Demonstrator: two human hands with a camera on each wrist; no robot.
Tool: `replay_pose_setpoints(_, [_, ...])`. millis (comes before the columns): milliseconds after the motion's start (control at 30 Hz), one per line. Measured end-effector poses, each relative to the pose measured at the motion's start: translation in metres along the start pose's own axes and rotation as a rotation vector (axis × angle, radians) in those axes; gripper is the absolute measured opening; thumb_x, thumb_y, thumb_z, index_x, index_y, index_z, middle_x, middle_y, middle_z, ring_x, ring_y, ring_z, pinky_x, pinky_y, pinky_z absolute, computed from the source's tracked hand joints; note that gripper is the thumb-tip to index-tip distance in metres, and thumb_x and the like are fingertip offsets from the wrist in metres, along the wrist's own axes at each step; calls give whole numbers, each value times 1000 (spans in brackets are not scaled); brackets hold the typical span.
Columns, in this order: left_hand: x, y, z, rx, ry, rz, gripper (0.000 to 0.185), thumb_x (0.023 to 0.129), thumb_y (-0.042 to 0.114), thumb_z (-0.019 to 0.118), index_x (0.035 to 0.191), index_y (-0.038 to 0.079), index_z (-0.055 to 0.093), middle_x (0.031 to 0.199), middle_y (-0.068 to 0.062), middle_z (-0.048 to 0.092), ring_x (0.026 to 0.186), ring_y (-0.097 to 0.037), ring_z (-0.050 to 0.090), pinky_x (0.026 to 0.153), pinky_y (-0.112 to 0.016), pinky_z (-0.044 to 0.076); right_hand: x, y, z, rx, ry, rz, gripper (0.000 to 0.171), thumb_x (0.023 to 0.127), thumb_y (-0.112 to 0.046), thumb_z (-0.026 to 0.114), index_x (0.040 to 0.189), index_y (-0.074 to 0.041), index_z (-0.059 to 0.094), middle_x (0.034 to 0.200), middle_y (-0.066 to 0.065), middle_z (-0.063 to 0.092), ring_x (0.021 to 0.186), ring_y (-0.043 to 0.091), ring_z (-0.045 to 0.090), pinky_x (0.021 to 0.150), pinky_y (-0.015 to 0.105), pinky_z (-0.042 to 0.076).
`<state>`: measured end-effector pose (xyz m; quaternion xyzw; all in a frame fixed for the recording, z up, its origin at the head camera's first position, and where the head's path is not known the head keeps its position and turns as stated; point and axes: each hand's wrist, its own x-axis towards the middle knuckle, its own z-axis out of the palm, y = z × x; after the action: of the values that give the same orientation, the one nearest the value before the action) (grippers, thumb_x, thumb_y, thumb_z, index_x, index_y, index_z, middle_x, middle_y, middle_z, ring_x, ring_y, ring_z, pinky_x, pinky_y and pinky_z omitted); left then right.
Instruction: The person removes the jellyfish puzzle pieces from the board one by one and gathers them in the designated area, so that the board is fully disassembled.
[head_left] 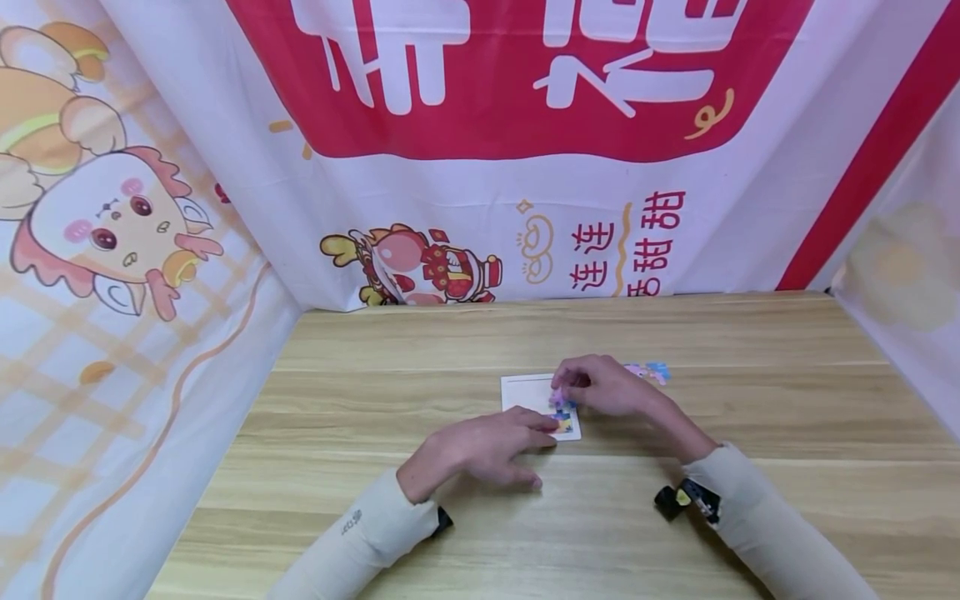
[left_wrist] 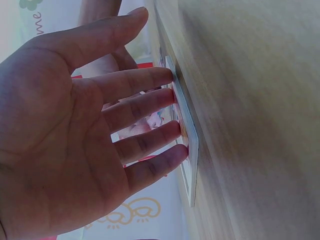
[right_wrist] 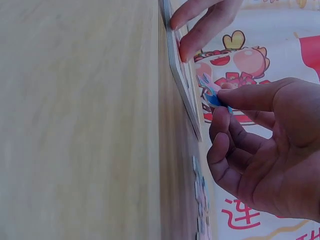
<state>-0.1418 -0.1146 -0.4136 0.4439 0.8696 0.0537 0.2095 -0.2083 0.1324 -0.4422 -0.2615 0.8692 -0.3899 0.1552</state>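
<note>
A white puzzle tray point(head_left: 525, 390) with a raised rim lies flat on the table, with several colourful pieces point(head_left: 564, 425) set in its near right part. My left hand point(head_left: 491, 446) rests its fingertips on the tray and those pieces; in the left wrist view its fingers point(left_wrist: 145, 112) are almost straight and spread, the thumb held away. Between thumb and index finger my right hand point(head_left: 607, 385) pinches a small pink and blue jigsaw piece point(right_wrist: 212, 95). That piece is tilted, just above the tray's right side. Other parts of the tray are hidden behind both hands.
Loose jigsaw pieces point(head_left: 657, 372) lie on the wooden table point(head_left: 375, 375) beyond the right hand, partly hidden by it; the right wrist view shows them as a low row point(right_wrist: 201, 200). A printed cloth point(head_left: 420, 192) hangs along the table's back edge.
</note>
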Motion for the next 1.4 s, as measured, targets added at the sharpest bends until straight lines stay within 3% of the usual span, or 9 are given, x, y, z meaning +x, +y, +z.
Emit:
replay_pose_setpoints(700, [-1,1,0,-27,-12,-18,62,102,40,72,157,15,57,174,0,38,162,-21,34,135,-36,30,-28,21,-26,6,30,89,14,104,-8,67,114,-11,76,104,3,75,93,21,63,79,31,54])
replay_pose_setpoints(1067, [-3,2,0,-30,-26,-43,62,102,41,72,157,16,57,174,1,38,162,-20,34,135,-35,30,-44,34,-37,9,48,145,15,105,-9,66,116,-13,76,108,4,73,98,22,62,86,33,54])
replay_pose_setpoints(1400, [-1,2,0,-40,-21,-30,62,103,40,71,158,15,56,175,1,37,163,-20,33,135,-36,30,-59,43,-47,12,62,163,18,105,-9,65,119,-13,75,112,7,72,100,23,61,82,28,55])
